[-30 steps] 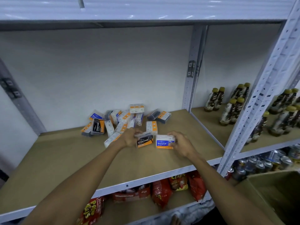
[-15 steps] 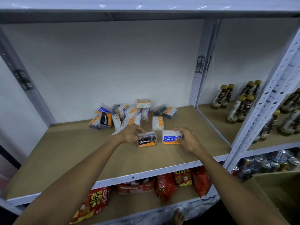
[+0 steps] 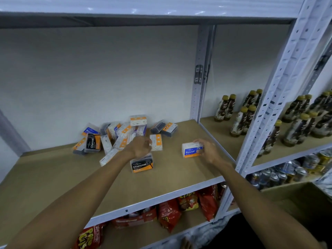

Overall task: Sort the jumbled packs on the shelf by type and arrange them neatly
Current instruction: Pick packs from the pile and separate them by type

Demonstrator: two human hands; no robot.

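I am seeing my right hand (image 3: pixel 206 151) gripping the white, blue-and-orange "Round" pack (image 3: pixel 191 150), which is standing on the brown wooden shelf board (image 3: pixel 53 177) to the right of the black-and-orange "Charcoal" pack (image 3: pixel 142 164). My left hand (image 3: pixel 141 146) is hovering just behind the Charcoal pack with its fingers curled loosely, partly hiding that pack's top and reaching toward a white-and-orange pack (image 3: pixel 156 142), though I cannot tell whether it is touching either. Behind the Charcoal pack the jumbled heap of small packs (image 3: pixel 115 133) is overlapping, most labels too small to read.

- In front of me stands a white metal rack (image 3: pixel 203 72) with punched uprights and brown board shelves (image 3: pixel 53 177).
- Behind it is a plain pale wall (image 3: pixel 100 72), dimly and evenly lit.
- The bay to my right holds rows of dark bottles (image 3: pixel 242 114) with yellow caps.
- Below them sit drink cans (image 3: pixel 280 175); beneath my shelf lie red snack bags (image 3: pixel 179 209).
- A cardboard box (image 3: pixel 301 200) stands open at lower right.
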